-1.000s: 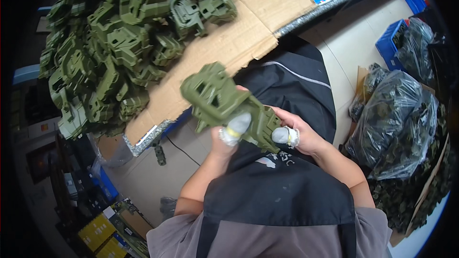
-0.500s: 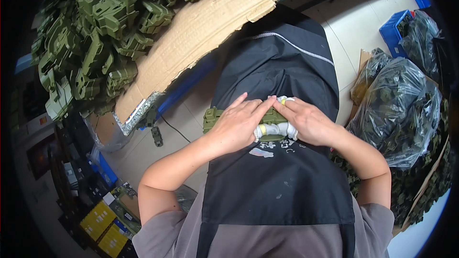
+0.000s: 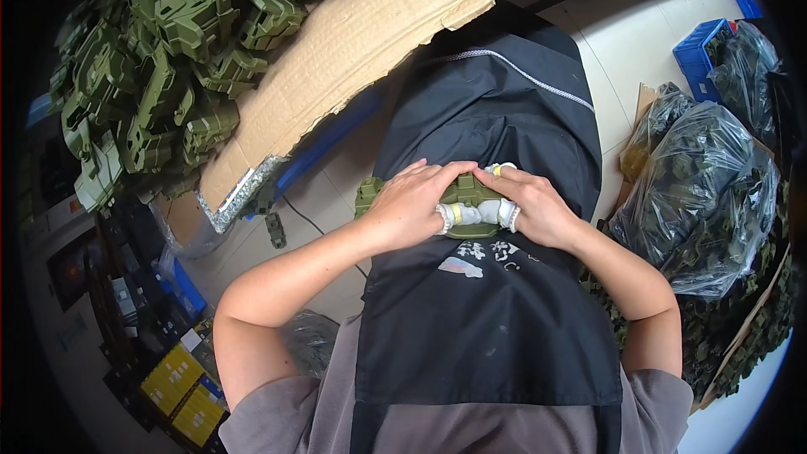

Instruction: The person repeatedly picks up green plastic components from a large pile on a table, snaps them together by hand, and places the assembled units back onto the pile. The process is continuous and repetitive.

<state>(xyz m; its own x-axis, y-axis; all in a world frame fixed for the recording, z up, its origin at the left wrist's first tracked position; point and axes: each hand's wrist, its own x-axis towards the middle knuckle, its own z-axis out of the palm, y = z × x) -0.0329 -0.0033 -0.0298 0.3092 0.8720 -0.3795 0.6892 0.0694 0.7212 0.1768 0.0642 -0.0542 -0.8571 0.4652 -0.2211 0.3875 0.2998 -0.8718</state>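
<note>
An olive-green moulded plastic part is held level in front of my apron, close to my lap. My left hand is closed around its left half, and the part's left end sticks out past my wrist side. From the other side my right hand grips the right half. Both thumbs, in white wrapping with yellow bands, press along the near side, and one right fingertip is wrapped too. The fingers of both hands meet over the far edge. What lies beneath the part is hidden.
Ahead on the left, many similar green parts are heaped on a cardboard-covered table. At right are plastic bags of dark parts and a blue crate. Yellow-fronted boxes stand at lower left. A small dark part is near the table corner.
The part has tipped slightly and come a little nearer the far side, showing more of its top face. My left elbow has swung outward. Both hands keep their grip.
</note>
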